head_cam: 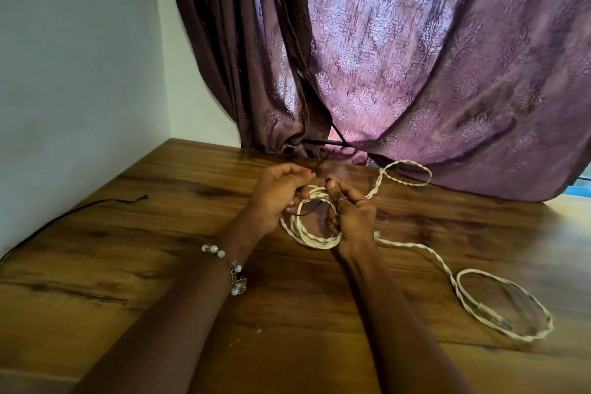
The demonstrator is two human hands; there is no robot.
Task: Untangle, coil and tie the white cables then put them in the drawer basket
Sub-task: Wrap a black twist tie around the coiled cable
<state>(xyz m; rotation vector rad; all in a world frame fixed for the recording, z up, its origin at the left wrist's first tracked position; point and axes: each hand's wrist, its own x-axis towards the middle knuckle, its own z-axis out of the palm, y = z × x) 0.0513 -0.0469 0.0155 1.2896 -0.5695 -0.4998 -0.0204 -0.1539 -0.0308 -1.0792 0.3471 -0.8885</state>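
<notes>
A coil of white twisted cable [307, 238] sits between my hands above the wooden table [160, 233]. My left hand [278, 198] grips the coil's left side with curled fingers. My right hand [350, 216] holds the coil's right side, thumb on top and fingers wrapped round the strands. A thin dark tie crosses the coil's middle. One loose stretch of cable [406, 174] loops toward the curtain. Another stretch [505, 307] trails to the right and ends in a loop with a plug lying on the table.
A purple patterned curtain [415, 57] hangs over the table's far edge. A thin black string [96, 203] lies on the left of the table near the white wall [80, 57]. No basket or drawer is in view.
</notes>
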